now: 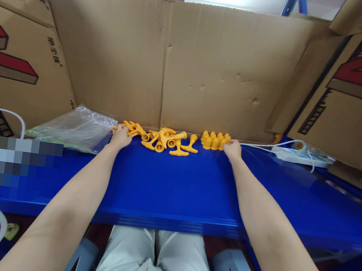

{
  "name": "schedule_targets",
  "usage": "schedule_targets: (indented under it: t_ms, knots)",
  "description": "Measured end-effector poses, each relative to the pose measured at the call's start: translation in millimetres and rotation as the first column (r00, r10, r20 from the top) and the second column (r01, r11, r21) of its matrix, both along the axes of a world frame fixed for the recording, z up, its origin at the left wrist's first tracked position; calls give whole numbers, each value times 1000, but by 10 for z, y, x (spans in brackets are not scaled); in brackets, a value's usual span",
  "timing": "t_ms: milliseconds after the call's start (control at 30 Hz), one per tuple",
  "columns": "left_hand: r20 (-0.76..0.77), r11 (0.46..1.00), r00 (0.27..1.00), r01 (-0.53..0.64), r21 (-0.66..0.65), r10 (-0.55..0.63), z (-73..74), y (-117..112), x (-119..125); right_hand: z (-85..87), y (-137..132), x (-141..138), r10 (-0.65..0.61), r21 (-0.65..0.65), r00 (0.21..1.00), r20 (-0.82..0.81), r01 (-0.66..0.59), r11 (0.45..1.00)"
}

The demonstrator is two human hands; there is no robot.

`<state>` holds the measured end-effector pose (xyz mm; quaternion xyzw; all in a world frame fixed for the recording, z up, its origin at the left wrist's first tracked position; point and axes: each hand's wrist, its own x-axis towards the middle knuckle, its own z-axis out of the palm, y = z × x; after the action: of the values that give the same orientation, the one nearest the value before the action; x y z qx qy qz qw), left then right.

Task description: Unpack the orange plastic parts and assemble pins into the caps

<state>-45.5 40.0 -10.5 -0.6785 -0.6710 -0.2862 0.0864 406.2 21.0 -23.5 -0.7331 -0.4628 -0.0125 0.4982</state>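
At the back of the blue shelf, my left hand (121,136) curls over the left end of a loose pile of yellow T-shaped handles (163,139). Its fingers close on a yellow piece there, partly hidden beneath them. Several of the handles lie on their sides, and some show a round socket end. To the right, short yellow cylindrical pieces (214,140) stand upright in tight rows. My right hand (233,150) is at the right edge of those rows, its fingers closed against the end piece and partly hiding it.
Clear plastic bags (75,128) lie left of my left hand. A white power strip (301,155) with cables sits at the right. Cardboard (111,55) walls the back and both sides. The blue shelf's front edge (169,223) runs above my lap.
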Motion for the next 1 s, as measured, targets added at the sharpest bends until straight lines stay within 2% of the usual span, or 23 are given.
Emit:
schedule_targets:
  t_ms: [67, 133, 200, 267, 333, 400, 467, 500, 600, 700, 767, 900, 1000]
  knots:
    - [-25, 1000, 1000, -5, -25, 4, -2, 19, 9, 94, -62, -73, -49, 2, 999, -1, 49, 999]
    - [-50, 997, 999, -21, -70, 18, -7, 33, 25, 190, -114, -180, -34, 80, 996, 81, 27, 996]
    - [-62, 992, 998, -38, -120, 31, -13, 35, 43, 260, -143, -322, 44, 126, 982, 183, -68, 990]
    - [-70, 985, 997, -49, -164, 38, -12, 21, 59, 286, -154, -491, 180, 94, 939, 292, -215, 972]
    - [-77, 982, 995, -71, -177, 58, 3, -6, 76, 269, -160, -670, 354, -22, 840, 411, -379, 925]
    - [-77, 986, 994, -86, -143, 75, 37, -41, 101, 228, -176, -834, 514, -190, 684, 518, -494, 849]
    - [-66, 996, 996, -61, -63, 56, 91, -80, 138, 193, -202, -958, 620, -368, 555, 555, -504, 781]
    - [-59, 999, 998, -33, -13, 32, 123, -100, 163, 183, -215, -1000, 650, -433, 519, 554, -488, 758]
    - [-63, 989, 996, 77, 129, -70, 228, -169, 271, 191, -234, -1050, 682, -527, 504, 531, -433, 731]
    - [-117, 954, 974, 215, 208, -193, 326, -246, 418, 214, -212, -1016, 731, -570, 498, 467, -462, 679]
    - [-160, 924, 949, 304, 232, -272, 376, -295, 523, 221, -190, -976, 749, -563, 483, 453, -496, 661]
    - [-238, 864, 894, 434, 254, -379, 433, -371, 700, 237, -171, -895, 743, -544, 484, 462, -507, 669]
    - [-276, 834, 863, 490, 253, -423, 449, -403, 777, 267, -186, -852, 774, -575, 518, 365, -529, 625]
